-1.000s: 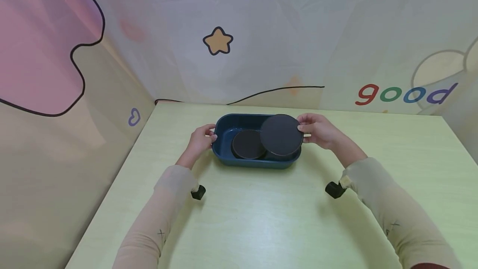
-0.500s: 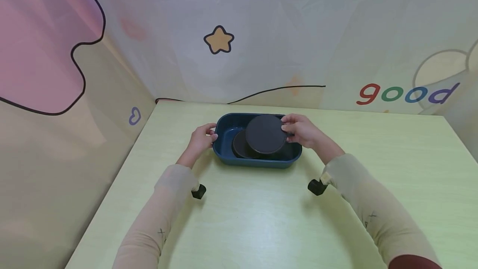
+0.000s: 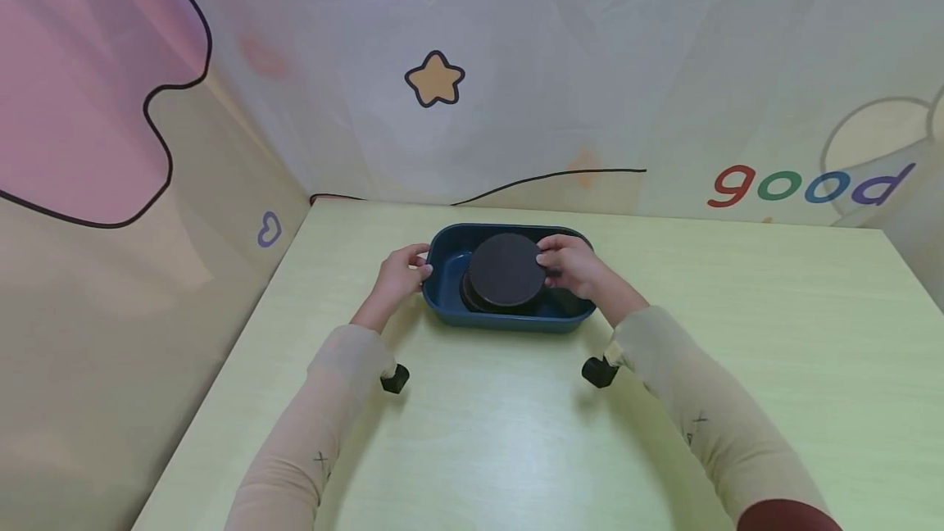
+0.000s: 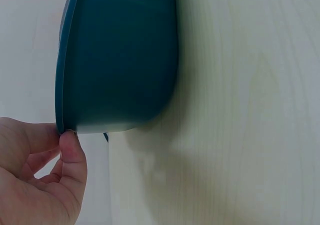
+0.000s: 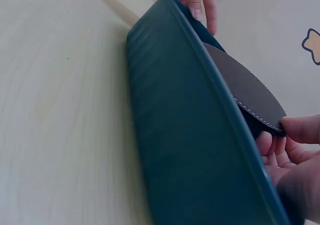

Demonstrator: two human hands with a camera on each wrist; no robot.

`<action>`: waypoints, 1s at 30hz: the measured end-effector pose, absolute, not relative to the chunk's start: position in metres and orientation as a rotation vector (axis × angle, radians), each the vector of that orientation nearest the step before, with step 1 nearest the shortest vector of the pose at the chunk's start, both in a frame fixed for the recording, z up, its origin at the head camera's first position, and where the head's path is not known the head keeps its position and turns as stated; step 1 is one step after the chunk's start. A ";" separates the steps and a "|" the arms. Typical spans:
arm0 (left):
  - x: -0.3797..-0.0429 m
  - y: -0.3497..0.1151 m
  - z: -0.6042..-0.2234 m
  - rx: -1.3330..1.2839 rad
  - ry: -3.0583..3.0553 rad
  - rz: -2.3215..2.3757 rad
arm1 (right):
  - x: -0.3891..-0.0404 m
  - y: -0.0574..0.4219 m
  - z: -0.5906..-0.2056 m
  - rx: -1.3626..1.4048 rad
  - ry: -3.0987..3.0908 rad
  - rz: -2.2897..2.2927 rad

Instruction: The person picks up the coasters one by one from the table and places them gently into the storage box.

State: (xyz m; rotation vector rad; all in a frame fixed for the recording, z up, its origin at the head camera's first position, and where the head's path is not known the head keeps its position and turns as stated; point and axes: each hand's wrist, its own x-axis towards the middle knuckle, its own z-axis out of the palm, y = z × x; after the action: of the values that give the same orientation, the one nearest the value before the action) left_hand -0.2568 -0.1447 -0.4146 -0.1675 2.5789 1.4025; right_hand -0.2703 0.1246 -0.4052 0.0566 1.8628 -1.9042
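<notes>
A dark blue oblong basin (image 3: 509,323) with rounded corners stands on the table. At its left end my left hand (image 3: 399,273) pinches the rim between thumb and fingers; the left wrist view has this grip on the basin's edge (image 4: 117,60). Thumb on top and fingers beneath, my right hand (image 3: 578,266) holds the right edge of a round dark coaster (image 3: 506,269). Pale stitching runs along the coaster's border (image 5: 245,82) in the right wrist view. Below it, inside the basin, lies another dark coaster (image 3: 468,295), mostly covered by the held one.
The pale wood-grain table (image 3: 472,433) extends around the basin. Behind it rises a printed backdrop (image 3: 516,105) with a star and the word "good". A black wrist camera (image 3: 395,378) hangs under the left sleeve, another black camera (image 3: 600,372) under the right.
My right hand has carried the held coaster leftward and lower, from the basin's right end to over the other coaster. My left hand has stayed at the rim.
</notes>
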 end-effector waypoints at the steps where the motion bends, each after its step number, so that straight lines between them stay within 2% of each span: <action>1: -0.257 -0.144 -0.415 -0.169 2.579 1.402 | -0.271 0.123 -0.406 0.067 1.866 -1.902; 30: -0.257 -0.145 -0.417 -0.162 2.593 1.409 | -0.277 0.101 -0.429 0.253 2.136 -1.698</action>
State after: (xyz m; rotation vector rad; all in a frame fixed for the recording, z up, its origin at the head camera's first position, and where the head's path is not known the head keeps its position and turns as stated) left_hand -0.2569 -0.1450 -0.4168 -0.1623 2.5932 1.4095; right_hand -0.2767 0.1015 -0.4293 0.2530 2.1360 -1.6982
